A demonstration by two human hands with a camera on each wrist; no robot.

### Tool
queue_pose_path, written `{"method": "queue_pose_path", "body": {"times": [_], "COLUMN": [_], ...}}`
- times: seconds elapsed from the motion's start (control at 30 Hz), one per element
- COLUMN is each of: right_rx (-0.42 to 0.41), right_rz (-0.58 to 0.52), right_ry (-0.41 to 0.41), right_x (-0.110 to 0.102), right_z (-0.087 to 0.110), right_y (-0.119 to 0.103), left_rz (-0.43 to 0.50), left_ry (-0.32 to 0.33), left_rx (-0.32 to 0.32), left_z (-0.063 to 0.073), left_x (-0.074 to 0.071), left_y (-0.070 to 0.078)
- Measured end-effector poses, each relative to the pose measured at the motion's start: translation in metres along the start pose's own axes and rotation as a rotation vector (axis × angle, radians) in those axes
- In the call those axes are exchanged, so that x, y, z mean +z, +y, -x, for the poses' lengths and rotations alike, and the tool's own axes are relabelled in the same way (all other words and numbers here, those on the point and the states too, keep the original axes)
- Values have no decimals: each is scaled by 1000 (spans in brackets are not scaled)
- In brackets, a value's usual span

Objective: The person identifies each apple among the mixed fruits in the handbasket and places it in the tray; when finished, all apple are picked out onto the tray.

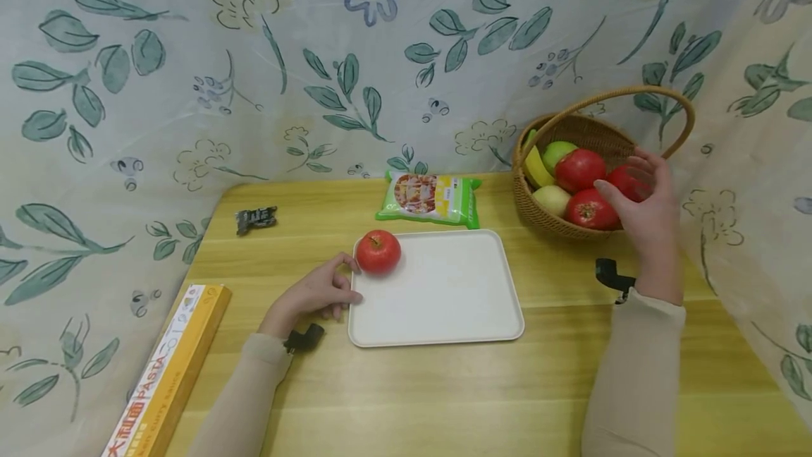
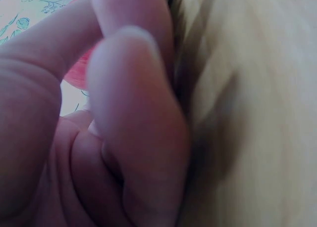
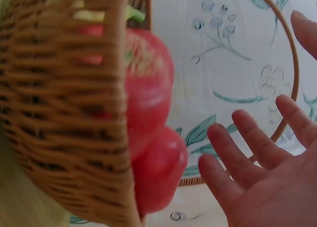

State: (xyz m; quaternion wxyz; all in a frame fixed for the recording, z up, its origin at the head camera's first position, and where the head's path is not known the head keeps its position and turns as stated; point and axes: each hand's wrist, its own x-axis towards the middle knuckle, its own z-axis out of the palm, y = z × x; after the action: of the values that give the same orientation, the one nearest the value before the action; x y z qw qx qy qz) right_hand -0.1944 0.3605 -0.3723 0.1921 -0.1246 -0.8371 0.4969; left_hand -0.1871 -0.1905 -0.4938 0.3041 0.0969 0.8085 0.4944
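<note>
My left hand (image 1: 320, 289) lies at the left rim of a white tray (image 1: 444, 302), fingers loosely bent. Its fingertips overlap the rim, right beside a red apple (image 1: 378, 253) that sits in the tray's far left corner. In the left wrist view the bent fingers (image 2: 138, 118) hide most of the apple. Over the right side of a wicker basket (image 1: 539, 214), my right hand (image 1: 650, 214) is spread and empty. A gap separates its fingers from the red fruits (image 3: 156, 175) in the right wrist view. The basket also holds bananas (image 1: 536, 166), a green fruit (image 1: 558, 154) and a pale fruit (image 1: 551, 199).
A green snack bag (image 1: 425, 197) lies behind the tray. A small black packet (image 1: 256, 218) is at the back left, and a long yellow pasta box (image 1: 184, 365) lies along the left edge. The basket's handle (image 1: 688, 115) arches above it. Floral cloth (image 1: 355, 41) hangs behind the table.
</note>
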Motion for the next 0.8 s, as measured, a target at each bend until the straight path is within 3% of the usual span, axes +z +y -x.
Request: {"method": "queue_pose_path", "body": {"times": [0.27, 0.5, 0.8], "right_rx": [58, 95, 153], "right_rz": [-13, -64, -24], "right_ry": [138, 133, 74], "right_x": [-18, -26, -25], "right_z": [-18, -32, -38], "right_y": [26, 46, 59], "left_rz": [19, 23, 21], "left_ry": [-5, -6, -4], "left_rx": [6, 2, -3], "left_z": [-1, 0, 0], "left_x": [0, 1, 2], "left_y": [1, 0, 3]}}
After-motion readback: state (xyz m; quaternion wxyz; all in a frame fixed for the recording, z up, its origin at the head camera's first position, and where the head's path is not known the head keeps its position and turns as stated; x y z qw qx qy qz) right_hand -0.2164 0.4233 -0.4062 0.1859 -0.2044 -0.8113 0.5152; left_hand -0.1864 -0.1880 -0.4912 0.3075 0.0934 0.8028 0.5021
